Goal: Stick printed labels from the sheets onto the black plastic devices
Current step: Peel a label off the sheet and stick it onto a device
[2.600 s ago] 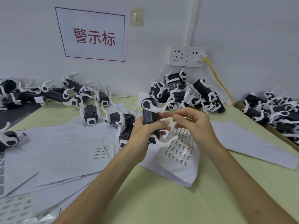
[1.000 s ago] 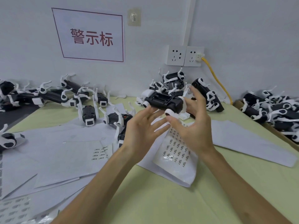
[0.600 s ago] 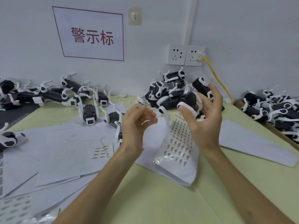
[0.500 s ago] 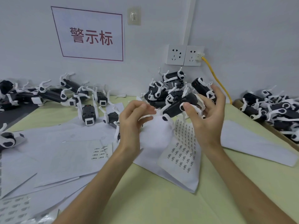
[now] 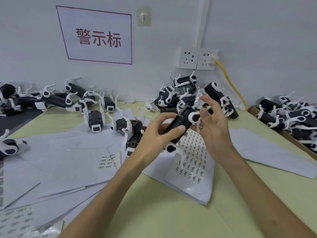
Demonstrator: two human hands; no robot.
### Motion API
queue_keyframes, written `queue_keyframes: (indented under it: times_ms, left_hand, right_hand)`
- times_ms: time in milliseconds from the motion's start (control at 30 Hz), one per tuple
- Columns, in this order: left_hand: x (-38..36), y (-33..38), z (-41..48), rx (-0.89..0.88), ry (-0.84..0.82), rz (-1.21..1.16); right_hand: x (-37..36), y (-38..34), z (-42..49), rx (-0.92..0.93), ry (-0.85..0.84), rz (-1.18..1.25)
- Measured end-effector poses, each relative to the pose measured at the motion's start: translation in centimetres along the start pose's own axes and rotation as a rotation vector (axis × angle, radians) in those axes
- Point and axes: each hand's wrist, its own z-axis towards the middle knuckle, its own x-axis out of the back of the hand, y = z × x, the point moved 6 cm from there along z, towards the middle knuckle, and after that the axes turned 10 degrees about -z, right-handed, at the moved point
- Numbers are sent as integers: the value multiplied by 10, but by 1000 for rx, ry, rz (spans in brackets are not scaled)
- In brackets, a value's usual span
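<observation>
Black plastic with white legs: one device [image 5: 179, 123] is held up tilted in the middle of the frame. It's gripped round its lower half by the left hand [image 5: 157, 134], thumb and fingers curled onto it. The right hand [image 5: 215, 129] is held spread just beside the upper end, fingers fairly straight. Whether its thumb is actually touching the white wheel can't be told.

A label sheet [image 5: 193, 164] is laid on the pale green table [image 5: 171, 213] right under both hands. A pile [image 5: 183, 95] of similar devices is heaped against the wall behind, and a red-lettered sign [image 5: 97, 35] is stuck at upper left.
</observation>
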Motion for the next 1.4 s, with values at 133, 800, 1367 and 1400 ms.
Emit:
queue_keyframes:
  times_ms: [133,800,1367,1400]
  left_hand:
    - [-2,0,1,10,-1,-75]
    - [-2,-34,2,159,100,-299]
    - [-14,-23,-1,-90,78,52]
    - [-14,-22,-1,-93,78,59]
  right_hand:
    - [1,1,2,-25,29,10]
    - [-3,5,2,-33,-145,-120]
    - [-5,3,-2,7,-84,-361]
    - [-5,2,-2,11,-83,-364]
